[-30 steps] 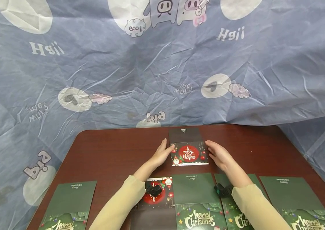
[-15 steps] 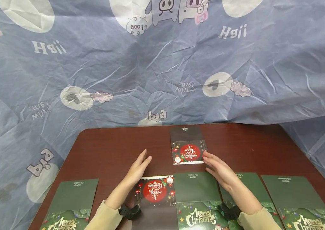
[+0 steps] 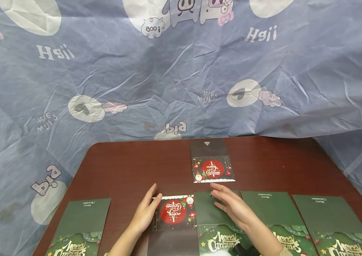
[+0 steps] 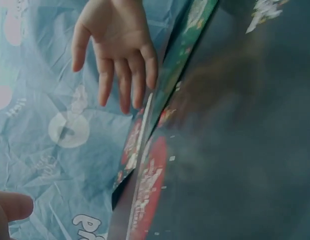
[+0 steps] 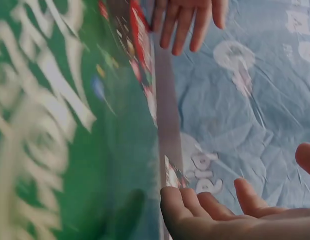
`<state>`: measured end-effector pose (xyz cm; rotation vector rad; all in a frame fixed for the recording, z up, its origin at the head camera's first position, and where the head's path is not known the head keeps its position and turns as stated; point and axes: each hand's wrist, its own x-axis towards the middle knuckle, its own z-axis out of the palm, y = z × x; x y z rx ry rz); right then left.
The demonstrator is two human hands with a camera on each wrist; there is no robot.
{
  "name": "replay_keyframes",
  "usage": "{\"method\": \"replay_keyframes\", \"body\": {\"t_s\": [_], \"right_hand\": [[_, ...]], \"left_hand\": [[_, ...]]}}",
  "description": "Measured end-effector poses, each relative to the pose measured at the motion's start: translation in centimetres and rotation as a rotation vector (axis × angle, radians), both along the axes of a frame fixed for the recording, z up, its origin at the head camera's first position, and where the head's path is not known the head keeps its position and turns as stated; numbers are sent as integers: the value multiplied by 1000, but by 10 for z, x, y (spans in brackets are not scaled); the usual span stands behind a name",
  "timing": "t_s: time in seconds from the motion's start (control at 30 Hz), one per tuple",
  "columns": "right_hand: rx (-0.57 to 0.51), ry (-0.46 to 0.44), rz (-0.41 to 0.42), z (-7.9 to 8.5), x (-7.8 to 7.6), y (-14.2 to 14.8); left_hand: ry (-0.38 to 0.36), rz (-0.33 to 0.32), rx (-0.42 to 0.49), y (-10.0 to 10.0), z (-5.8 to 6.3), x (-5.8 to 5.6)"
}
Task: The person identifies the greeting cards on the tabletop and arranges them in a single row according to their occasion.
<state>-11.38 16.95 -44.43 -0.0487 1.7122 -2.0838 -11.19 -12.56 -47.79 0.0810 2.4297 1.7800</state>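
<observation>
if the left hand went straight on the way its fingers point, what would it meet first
Probably the blue printed cloth: in the head view the left hand points across bare brown tabletop towards it, though its height is unclear.

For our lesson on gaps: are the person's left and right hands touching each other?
Apart. The head view shows the left hand and right hand well separated, a red-and-black card visible between them.

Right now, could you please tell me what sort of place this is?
Probably a makeshift tabletop workspace, though little else shows: a reddish-brown table bears Christmas cards, and a wrinkled blue cartoon-print sheet hangs behind it.
</observation>
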Motion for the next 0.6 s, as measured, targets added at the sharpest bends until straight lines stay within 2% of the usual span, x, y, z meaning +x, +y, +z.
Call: {"method": "replay_keyframes", "body": {"t_s": [0.17, 0.27, 0.43, 0.6], "right_hand": [[33, -5, 60, -6, 12, -11], [5, -13, 109, -8, 20, -18], [-31, -40, 173, -10, 31, -27], [-24, -47, 194, -16, 36, -33]], "left_hand": [[17, 45, -28, -1, -1, 14], [-26, 76, -25, -2, 1, 25], [-129, 132, 45, -1, 5, 43], [-137, 159, 111, 2, 6, 54]]}}
